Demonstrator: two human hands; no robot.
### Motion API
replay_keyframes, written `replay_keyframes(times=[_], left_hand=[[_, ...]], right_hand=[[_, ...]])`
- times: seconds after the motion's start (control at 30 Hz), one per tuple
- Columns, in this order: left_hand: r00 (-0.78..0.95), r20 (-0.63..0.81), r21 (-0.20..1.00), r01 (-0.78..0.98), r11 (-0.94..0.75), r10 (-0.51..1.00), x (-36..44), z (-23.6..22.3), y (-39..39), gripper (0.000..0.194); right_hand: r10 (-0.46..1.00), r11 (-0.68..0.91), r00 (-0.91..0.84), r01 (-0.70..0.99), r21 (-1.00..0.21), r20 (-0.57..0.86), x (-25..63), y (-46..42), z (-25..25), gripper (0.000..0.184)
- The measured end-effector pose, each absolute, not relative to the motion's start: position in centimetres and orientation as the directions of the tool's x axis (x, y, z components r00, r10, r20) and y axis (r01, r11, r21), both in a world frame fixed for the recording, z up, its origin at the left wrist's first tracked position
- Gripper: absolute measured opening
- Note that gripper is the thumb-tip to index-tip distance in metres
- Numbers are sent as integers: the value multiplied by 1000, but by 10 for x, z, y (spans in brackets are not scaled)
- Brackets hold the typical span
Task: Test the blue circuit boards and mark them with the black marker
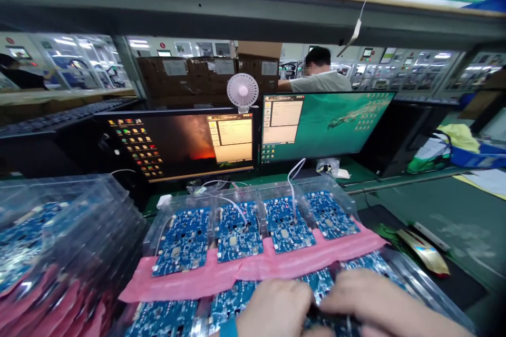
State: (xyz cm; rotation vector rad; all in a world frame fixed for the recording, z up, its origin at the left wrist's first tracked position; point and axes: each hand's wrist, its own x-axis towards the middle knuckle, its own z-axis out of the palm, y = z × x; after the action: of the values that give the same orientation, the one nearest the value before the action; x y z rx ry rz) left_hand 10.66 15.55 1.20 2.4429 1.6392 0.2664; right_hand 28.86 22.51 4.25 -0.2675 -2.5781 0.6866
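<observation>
Two hands sit at the bottom of the head view, right?

Yes, the left hand (274, 308) and the right hand (379, 300), side by side, fingers bent down over a row of blue circuit boards (320, 284) in a clear plastic tray (430, 295).

Are they holding anything?

I can't tell. The fingers sit close on the boards, but the hands hide whatever lies under them.

What's just past them?

A pink strip (253, 268) runs across, then four more boards (284, 224) in a second clear tray (332, 187). A stack of trays (59, 231) sits to the left, a gold computer mouse (425, 251) to the right.

And further back?

Two monitors (328, 126), a small white fan (242, 90) between them, and beyond, a co-worker (316, 71) beside cardboard boxes (205, 76).
</observation>
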Motion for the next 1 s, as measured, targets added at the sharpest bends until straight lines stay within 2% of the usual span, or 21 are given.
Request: replay_keyframes(times=[0.03,0.07,0.1,0.17,0.27,0.37,0.5,0.67,0.83,0.9,1.0], left_hand=[[314,59,282,905,-318,947,104,15,156,15],[270,59,292,916,-275,961,102,18,158,13],[252,51,276,926,-256,966,100,21,161,13],[268,26,198,943,-267,963,97,25,168,21],[231,-40,156,962,-222,972,93,23,177,23],[148,-97,207,970,-126,984,91,17,179,24],[133,-121,247,964,-100,984,89,14,178,25],[135,-105,273,957,-102,985,89,13,179,24],[145,-69,290,949,-119,987,87,9,179,24],[147,-35,334,934,-127,989,85,9,179,22],[96,35,452,886,-102,995,83,11,178,23]], right_hand=[[419,812,-789,104,-574,450,288,232,43,45],[547,743,-699,154,-651,460,287,240,42,42],[665,650,-622,209,-731,413,282,250,38,39],[798,448,-563,312,-838,217,269,269,27,34],[813,357,-577,385,-851,79,246,292,4,29],[798,365,-600,402,-840,60,235,300,-15,28],[792,356,-610,433,-828,22,234,299,-21,28],[782,395,-623,459,-796,28,231,299,-17,28],[803,445,-583,447,-776,124,239,292,3,25],[838,341,-537,373,-863,99,245,285,15,25],[849,39,-528,104,-994,-22,255,273,28,26]])
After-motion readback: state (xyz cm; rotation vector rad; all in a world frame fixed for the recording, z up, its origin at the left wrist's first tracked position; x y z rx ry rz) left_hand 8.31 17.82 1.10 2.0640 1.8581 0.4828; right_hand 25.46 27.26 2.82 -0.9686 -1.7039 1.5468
